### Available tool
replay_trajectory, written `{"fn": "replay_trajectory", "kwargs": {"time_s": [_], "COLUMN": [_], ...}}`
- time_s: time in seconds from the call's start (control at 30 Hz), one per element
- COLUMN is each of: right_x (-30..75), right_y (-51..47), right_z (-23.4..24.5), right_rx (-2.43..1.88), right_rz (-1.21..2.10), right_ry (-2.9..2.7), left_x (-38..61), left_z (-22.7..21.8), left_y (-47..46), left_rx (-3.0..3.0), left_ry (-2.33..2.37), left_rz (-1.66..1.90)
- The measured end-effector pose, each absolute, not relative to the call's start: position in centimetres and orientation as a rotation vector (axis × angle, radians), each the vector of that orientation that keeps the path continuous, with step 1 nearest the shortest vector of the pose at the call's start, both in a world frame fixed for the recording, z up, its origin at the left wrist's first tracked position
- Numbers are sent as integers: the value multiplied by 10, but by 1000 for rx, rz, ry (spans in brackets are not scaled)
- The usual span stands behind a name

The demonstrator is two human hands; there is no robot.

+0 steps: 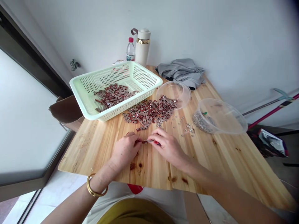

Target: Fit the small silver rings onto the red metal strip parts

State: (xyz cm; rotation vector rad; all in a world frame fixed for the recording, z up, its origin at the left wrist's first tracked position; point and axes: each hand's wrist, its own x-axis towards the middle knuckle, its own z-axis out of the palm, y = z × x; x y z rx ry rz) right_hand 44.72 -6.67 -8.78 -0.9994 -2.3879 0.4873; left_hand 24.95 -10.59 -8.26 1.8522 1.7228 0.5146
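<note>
Both hands rest on the wooden table and meet over a small red strip. My left hand is closed and pinches its left end. My right hand is closed and pinches its right end, where a red tip shows. Just beyond the hands lies a pile of several red strips. Small metal pieces are scattered to the right of the pile. A gold bangle sits on my left wrist.
A pale green basket with several red strips stands at the back left. Two clear plastic bowls stand at the right: one tilted, one holding small metal pieces. Water bottle, white flask and grey cloth are at the back.
</note>
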Motion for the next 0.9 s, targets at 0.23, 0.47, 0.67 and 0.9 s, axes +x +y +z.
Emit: {"fn": "replay_trajectory", "kwargs": {"time_s": [0.23, 0.47, 0.67, 0.9], "right_x": [438, 440, 451, 519], "right_y": [-70, -89, -95, -35], "right_z": [-103, -104, -94, -82], "right_rx": [-935, -886, -929, -1455], "right_rz": [306, 105, 282, 132], "right_ry": [-2442, -2576, -2596, -2192], "left_x": [249, 249, 248, 248], "left_z": [-83, -83, -84, -83], "left_y": [-105, -104, -104, -105], "left_rx": [1838, 1870, 1844, 1795], "left_ry": [1714, 1738, 1733, 1694], "left_rz": [506, 489, 493, 520]}}
